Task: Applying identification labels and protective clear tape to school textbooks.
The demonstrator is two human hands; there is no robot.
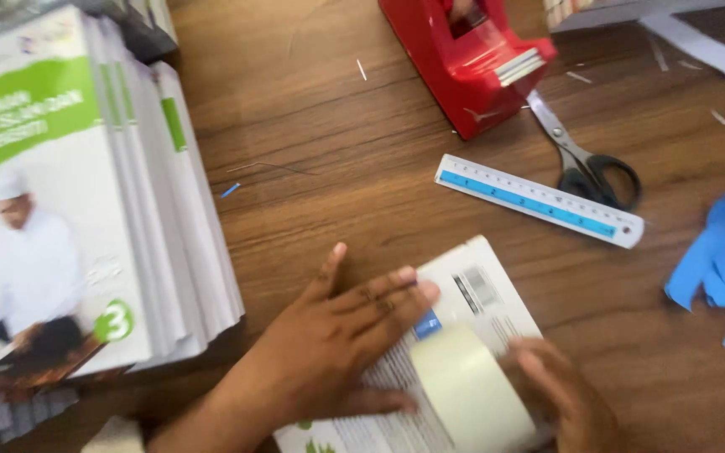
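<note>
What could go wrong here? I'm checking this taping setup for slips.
The left hand lies flat on the white book while the right hand holds the roll of clear tape on its cover; the tape might go on crooked or wrinkle. The scissors lie with blades tucked under the red tape dispenser, so a careless reach could catch them. The tall book stack leans near the table edge and might slide.
</note>
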